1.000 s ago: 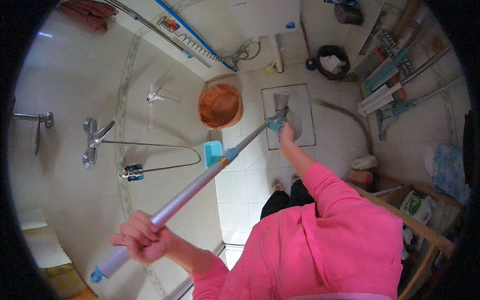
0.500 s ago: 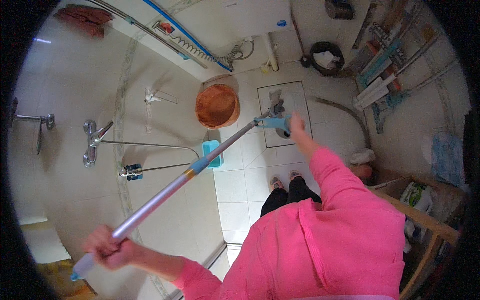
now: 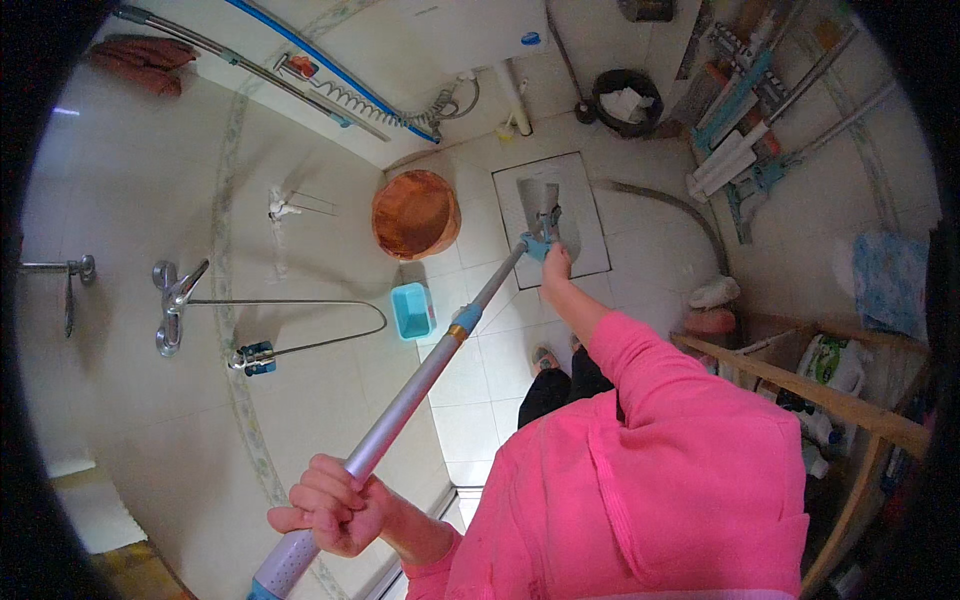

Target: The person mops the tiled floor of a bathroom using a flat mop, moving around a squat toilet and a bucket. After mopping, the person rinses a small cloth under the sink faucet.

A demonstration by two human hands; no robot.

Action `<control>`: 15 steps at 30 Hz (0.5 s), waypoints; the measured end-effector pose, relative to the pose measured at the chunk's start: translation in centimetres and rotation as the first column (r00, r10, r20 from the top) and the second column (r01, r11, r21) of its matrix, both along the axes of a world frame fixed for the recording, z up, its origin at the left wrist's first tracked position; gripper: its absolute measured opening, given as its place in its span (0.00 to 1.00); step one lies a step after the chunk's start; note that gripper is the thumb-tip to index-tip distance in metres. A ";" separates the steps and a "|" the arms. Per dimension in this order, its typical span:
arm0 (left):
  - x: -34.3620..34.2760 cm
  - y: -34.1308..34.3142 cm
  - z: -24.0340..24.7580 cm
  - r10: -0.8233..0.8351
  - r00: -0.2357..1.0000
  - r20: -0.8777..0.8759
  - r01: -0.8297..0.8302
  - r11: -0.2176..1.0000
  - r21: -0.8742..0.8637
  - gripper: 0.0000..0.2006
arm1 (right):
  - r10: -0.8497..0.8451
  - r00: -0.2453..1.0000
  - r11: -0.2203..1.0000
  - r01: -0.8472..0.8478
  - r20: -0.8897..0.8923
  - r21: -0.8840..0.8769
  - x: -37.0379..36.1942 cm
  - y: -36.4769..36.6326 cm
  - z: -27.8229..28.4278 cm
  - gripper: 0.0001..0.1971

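Mop (image 3: 410, 400): lilac pole with a blue fitting (image 3: 538, 247); slanting across the middle of the view, its far end resting over the squat pan (image 3: 582, 228). Left hand (image 3: 335, 508): grip closing firmly round the upper pole. Right hand (image 3: 557, 266): grip holding the mop at the blue fitting.

Surroundings: light-blue tub (image 3: 430, 304) sitting just left of the pole; orange-brown bucket (image 3: 447, 238) standing left of the pan; grey hose (image 3: 700, 215) curving along the floor on the right; black bin (image 3: 622, 126) standing beyond; wooden rack (image 3: 800, 385) flanking the person's right.

Orientation: long axis running from lower left to upper middle, head end pointing away from the person.

Markings: white bottle (image 3: 838, 367) showing a green label, its print appearing too small to read.
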State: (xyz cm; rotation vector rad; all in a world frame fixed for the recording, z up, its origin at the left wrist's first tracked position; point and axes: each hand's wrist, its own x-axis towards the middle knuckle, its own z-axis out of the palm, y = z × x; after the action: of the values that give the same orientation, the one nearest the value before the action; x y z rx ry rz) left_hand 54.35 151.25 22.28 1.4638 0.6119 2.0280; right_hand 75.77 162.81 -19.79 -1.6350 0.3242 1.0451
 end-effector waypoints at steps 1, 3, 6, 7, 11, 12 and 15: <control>0.1 0.0 0.0 -0.002 1.000 0.008 0.002 1.000 -0.002 0.11 | 0.016 1.000 1.000 -0.016 0.013 -0.003 0.1 0.0 0.3 0.26; 0.2 -0.1 0.2 -0.003 1.000 0.010 0.003 1.000 -0.005 0.11 | 0.049 0.998 0.999 -0.049 0.038 -0.011 0.6 -0.2 0.9 0.25; 0.8 -0.2 0.2 -0.007 1.000 0.001 0.007 1.000 0.001 0.11 | 0.008 1.000 1.000 -0.007 0.029 -0.016 1.0 -0.1 2.1 0.25; 1.0 -0.4 0.3 -0.009 1.000 -0.005 0.009 1.000 0.005 0.12 | 0.009 1.000 1.000 -0.008 0.030 -0.022 0.9 -0.2 2.5 0.25; 1.4 -0.6 0.7 -0.009 0.999 -0.030 0.009 1.000 0.006 0.12 | 0.042 0.997 0.998 -0.039 0.065 -0.049 1.1 -0.2 1.8 0.25; 1.3 -0.2 0.8 -0.012 1.000 -0.027 0.012 1.000 0.007 0.12 | 0.055 0.995 0.997 -0.050 0.082 -0.056 1.6 -0.1 1.1 0.25; -0.7 1.4 2.3 0.046 0.999 0.009 -0.046 0.999 -0.008 0.13 | 0.153 0.986 0.988 -0.151 -0.061 0.027 4.3 1.0 0.0 0.18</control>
State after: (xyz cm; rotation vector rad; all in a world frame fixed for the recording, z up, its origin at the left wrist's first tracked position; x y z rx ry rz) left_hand 53.61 152.62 24.58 1.4479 0.6543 2.0641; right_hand 80.04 163.79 -19.78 -1.6286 0.2309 1.2128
